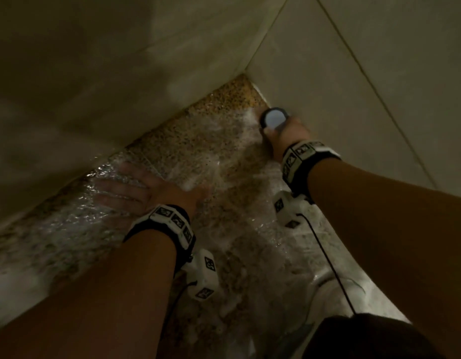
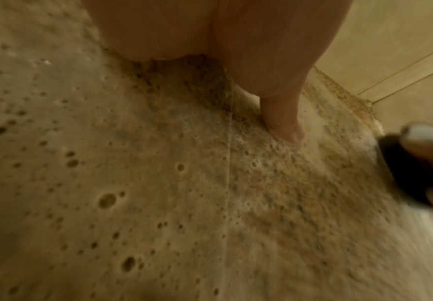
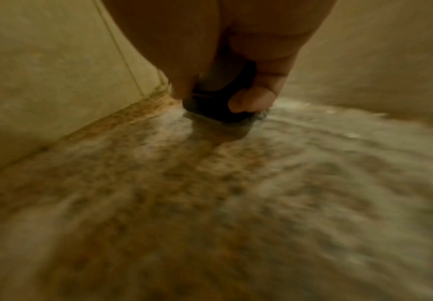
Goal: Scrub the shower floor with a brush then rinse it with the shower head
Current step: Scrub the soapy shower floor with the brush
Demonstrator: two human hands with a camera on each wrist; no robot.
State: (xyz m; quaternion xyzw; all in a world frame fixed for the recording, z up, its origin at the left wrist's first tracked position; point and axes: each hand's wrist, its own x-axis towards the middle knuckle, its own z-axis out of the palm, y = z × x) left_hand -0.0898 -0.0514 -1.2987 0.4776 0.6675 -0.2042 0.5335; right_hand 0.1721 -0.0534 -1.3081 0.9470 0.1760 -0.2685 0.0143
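forearms with black-white wrist bands nearest. left hand [image 1: 136, 189] flat on wet speckled shower floor [image 1: 198, 141], fingers straight and spread, foamy water [image 2: 107, 199] around, holding nothing. right hand [image 1: 283, 136] curled around black brush [image 1: 273, 117] with pale top, bristles pressed on floor, close to corner beside tiled wall [image 1: 340, 73]. shower head not visible.

Pale tiled walls [image 1: 327, 86] meet at the corner, and a white shoe [image 1: 325, 294] stands below.
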